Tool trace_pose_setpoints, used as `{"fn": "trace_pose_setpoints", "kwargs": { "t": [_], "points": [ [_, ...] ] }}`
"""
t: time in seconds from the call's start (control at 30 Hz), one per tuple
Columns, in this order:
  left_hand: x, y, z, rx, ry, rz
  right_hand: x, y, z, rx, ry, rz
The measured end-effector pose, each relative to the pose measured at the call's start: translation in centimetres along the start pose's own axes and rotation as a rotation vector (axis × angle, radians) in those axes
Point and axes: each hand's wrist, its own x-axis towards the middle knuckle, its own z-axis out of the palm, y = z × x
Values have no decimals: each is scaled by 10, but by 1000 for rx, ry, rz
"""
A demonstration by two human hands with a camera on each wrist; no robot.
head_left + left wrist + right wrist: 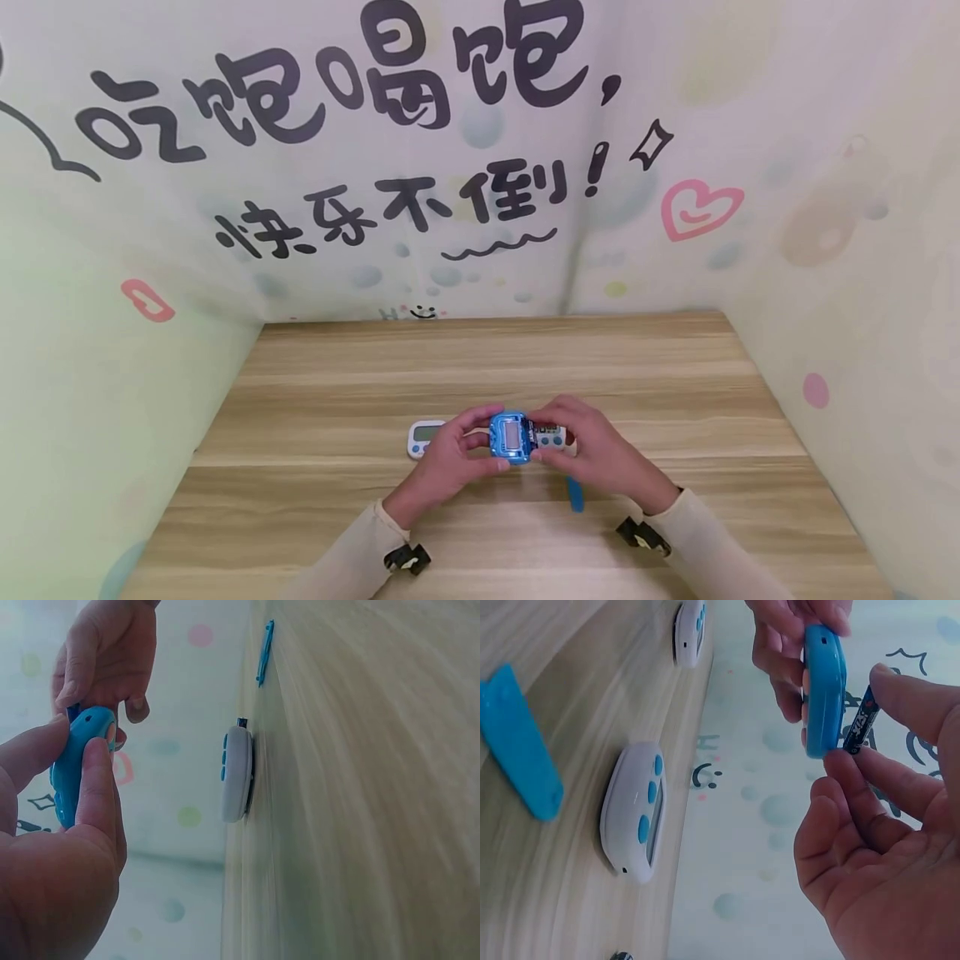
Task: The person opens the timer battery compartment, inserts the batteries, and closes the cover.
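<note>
My left hand (pixel 453 454) grips a blue handheld device (pixel 512 437), rounded like a small digital timer, by its edges above the table. A pale rectangle shows on the face turned up to me, and pinkish bumps line the opposite face in the right wrist view. Beside it, my right hand (pixel 596 446) pinches a dark small battery (pixel 862 724) between thumb and fingers. The battery's lower end is close against the device; whether it sits inside a slot I cannot tell.
Two white timers with blue buttons lie on the wooden table, one on the left (pixel 426 433), one behind my right hand (pixel 553 439). A flat blue strip (pixel 574 494) lies nearer me. A dark round end (pixel 621 955) shows low in the right wrist view. Walls enclose the table.
</note>
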Motion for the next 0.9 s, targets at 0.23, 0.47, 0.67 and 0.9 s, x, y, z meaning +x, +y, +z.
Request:
{"fn": "trace_pose_setpoints", "kwargs": {
  "t": [0.23,0.47,0.67,0.9],
  "points": [
    [-1,1,-1,8,-5,1,-1,-6,5,-39,3,-21],
    [-3,0,-1,12,-4,-2,-4,-5,12,-166,40,-90],
    [-4,-1,-2,26,-17,-4,-6,-7,14,-189,53,-73],
    [-6,2,0,9,-47,-12,-5,-8,14,-90,49,-24]
  ]
}}
